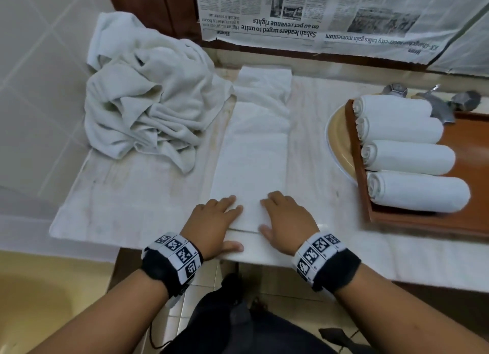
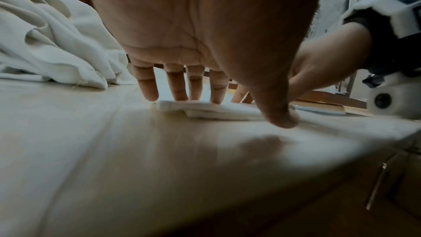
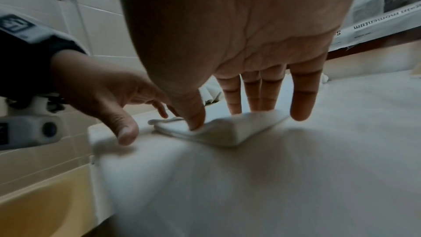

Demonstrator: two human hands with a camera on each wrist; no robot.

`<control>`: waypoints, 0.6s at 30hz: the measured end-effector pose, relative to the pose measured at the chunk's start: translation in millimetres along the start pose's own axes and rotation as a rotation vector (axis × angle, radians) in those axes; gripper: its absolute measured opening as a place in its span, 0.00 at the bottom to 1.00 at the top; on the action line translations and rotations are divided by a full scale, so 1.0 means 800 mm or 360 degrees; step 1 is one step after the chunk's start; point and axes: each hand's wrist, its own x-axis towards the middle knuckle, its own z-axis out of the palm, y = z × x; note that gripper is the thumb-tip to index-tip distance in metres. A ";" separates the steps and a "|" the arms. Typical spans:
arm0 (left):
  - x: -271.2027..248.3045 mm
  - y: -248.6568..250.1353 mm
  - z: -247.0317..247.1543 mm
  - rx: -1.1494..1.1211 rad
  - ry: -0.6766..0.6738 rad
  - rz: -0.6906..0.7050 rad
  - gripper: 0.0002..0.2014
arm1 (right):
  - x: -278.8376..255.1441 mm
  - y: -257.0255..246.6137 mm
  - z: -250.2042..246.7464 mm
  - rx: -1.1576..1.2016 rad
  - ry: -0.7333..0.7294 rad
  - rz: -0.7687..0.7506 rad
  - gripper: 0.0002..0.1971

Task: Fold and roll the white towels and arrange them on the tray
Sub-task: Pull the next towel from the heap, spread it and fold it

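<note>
Grey printed newspaper sheet [image 1: 330,17] taped upside down on the wall: headline "Sabah leaders urged to unite on 40 pct revenue rights". Section label "Home"; partial headline "talks gain momentum"

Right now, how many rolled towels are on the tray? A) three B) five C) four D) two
C: four rolled towels lie side by side on the wooden tray, while both hands, left hand and right hand, rest on the near end of the folded towel on the counter.
</note>
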 end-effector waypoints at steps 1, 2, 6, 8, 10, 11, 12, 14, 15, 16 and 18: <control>-0.009 0.006 0.009 -0.0007 0.0024 0.0015 0.47 | -0.018 0.002 0.007 -0.0004 -0.0052 -0.0020 0.37; -0.018 0.013 0.019 -0.0006 0.0051 0.0029 0.48 | -0.036 0.004 0.014 -0.0016 -0.0108 -0.0043 0.43; -0.048 0.033 0.063 0.0062 0.0300 0.0085 0.42 | -0.085 0.017 0.048 -0.0122 -0.0088 -0.0106 0.46; -0.056 0.041 0.074 0.0058 0.0444 0.0081 0.39 | -0.096 0.019 0.062 -0.0080 0.0054 -0.0123 0.33; -0.060 0.048 0.077 0.0049 0.0540 0.0071 0.36 | -0.102 0.021 0.077 -0.0042 0.0218 -0.0138 0.27; -0.061 0.050 0.077 0.0049 0.0564 0.0067 0.35 | -0.104 0.022 0.084 -0.0018 0.0267 -0.0146 0.26; -0.062 0.052 0.077 0.0048 0.0578 0.0070 0.33 | -0.107 0.022 0.090 -0.0003 0.0313 -0.0159 0.25; -0.066 0.051 0.081 0.0028 0.0602 0.0099 0.31 | -0.112 0.019 0.095 0.0030 0.0409 -0.0207 0.23; -0.068 0.049 0.083 0.0006 0.0624 0.0117 0.30 | -0.115 0.018 0.096 0.0050 0.0446 -0.0240 0.22; -0.071 0.046 0.086 -0.0022 0.0652 0.0133 0.28 | -0.117 0.019 0.098 0.0073 0.0468 -0.0264 0.21; -0.076 0.040 0.090 -0.0087 0.0703 0.0137 0.25 | -0.118 0.021 0.097 0.0103 0.0485 -0.0284 0.20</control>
